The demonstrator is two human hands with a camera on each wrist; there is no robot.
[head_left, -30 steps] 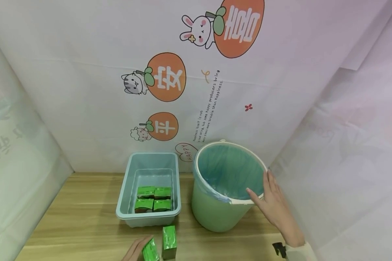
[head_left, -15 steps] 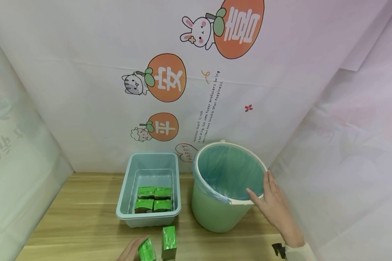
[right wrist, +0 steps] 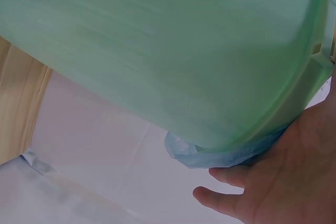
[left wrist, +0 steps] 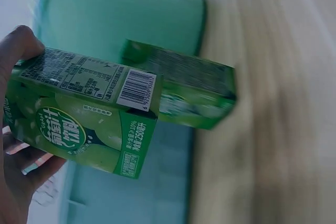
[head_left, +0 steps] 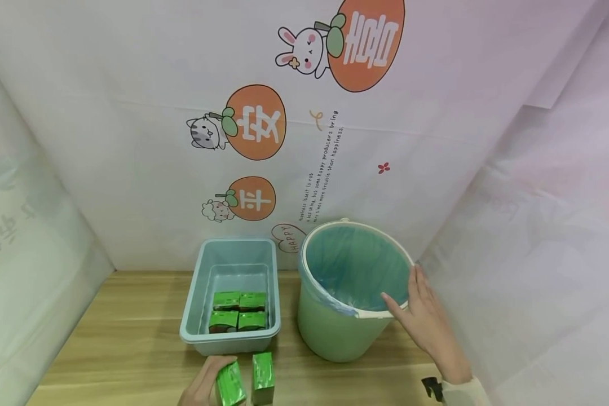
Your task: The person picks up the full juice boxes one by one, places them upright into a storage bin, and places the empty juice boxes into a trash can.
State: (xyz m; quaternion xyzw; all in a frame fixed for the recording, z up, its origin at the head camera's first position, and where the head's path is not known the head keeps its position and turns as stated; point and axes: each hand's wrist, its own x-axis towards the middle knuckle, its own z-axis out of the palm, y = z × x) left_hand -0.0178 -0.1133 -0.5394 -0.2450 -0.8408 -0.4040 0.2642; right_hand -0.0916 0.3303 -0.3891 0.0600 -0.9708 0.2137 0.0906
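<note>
My left hand (head_left: 201, 384) grips a green grape juice carton (left wrist: 79, 114), thumb on one side and fingers on the other. In the head view it is at the bottom edge, in front of the light blue tub (head_left: 230, 343). Just to its right, a second green carton (head_left: 263, 375) stands upright on the table. My right hand (head_left: 426, 318) rests at the right rim of a green bin (head_left: 335, 332), thumb over the near rim and fingers extended along the outside. In the right wrist view, a blue bag liner (right wrist: 220, 157) shows beside the fingers.
Several green cartons (head_left: 238, 310) sit in the near half of the tub. The wooden table (head_left: 111, 338) meets a white printed backdrop (head_left: 147, 169) behind tub and bin. White sheets (head_left: 548, 270) close off both sides.
My left hand, with the juice carton, has shifted slightly up in the head view, toward the tub. The right hand stays at the bin rim.
</note>
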